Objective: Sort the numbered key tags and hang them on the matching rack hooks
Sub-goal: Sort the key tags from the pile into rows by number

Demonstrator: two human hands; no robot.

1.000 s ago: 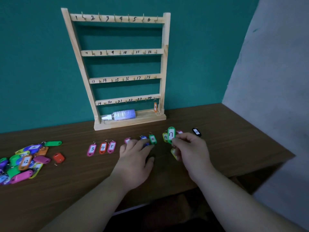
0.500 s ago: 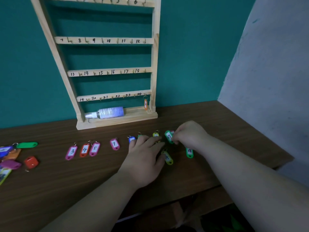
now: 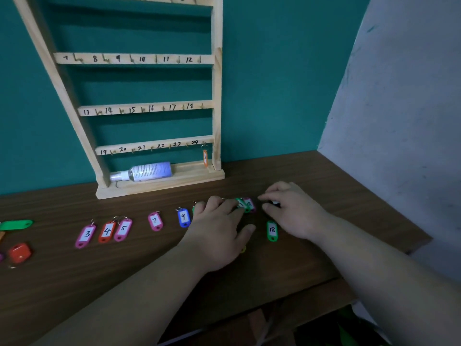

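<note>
Both hands low on brown wooden table [image 3: 349, 196], before pale wooden rack of numbered hooks [image 3: 149, 108].
The left hand [image 3: 219, 231] lies palm down, fingers spread flat over tags. The right hand [image 3: 294, 211], fingers curled, pinches small black tag [image 3: 273, 203] between thumb and forefinger. The green plastic tag marked 18 [image 3: 272, 230] lies flat between both hands, ungripped.

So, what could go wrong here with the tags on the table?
The left hand covers part of the tag row; sliding it could scramble tags. The green tag and pink tag overlap beside the right hand, so a number might be misread. The spray bottle on the rack base may block low-hanging tags.
</note>
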